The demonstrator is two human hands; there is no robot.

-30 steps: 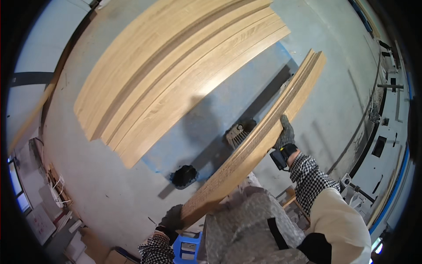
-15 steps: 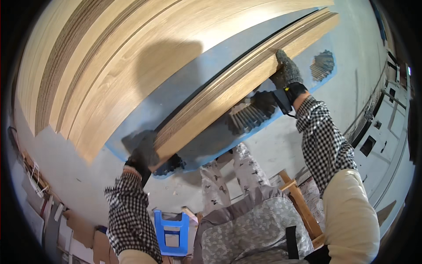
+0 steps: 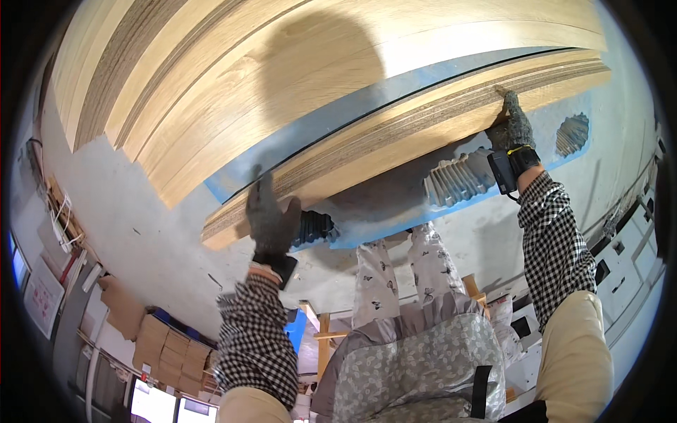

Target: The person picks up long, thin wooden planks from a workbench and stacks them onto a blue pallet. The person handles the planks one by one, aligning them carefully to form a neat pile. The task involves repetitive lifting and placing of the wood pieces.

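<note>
A long stack of thin wood-grain boards (image 3: 395, 144) lies slantwise in front of me, its left end lower than its right. My right hand (image 3: 518, 127), in a dark grey glove, grips its near edge toward the right, thumb on top and fingers underneath, mostly hidden. Over the left part of the same stack is my left hand (image 3: 271, 218), also gloved and slightly blurred, with fingers stretched and thumb apart. Under the boards lies a blue-edged sheet (image 3: 381, 218) with dark ridged patches (image 3: 458, 182). Beyond is a larger pile of wide wood-grain boards (image 3: 204, 113).
Cardboard boxes (image 3: 169, 352) stand at the lower left. A wooden frame (image 3: 324, 345) and part of a blue plastic stool (image 3: 296, 330) are below my left forearm's side. White panels with cut-outs (image 3: 631, 275) line the right. Grey floor (image 3: 141, 204) shows left of the piles.
The board stack now lies flatter across the view and farther right. My left hand has left the end of the stack, spreading its fingers over it; my right hand still grips the edge.
</note>
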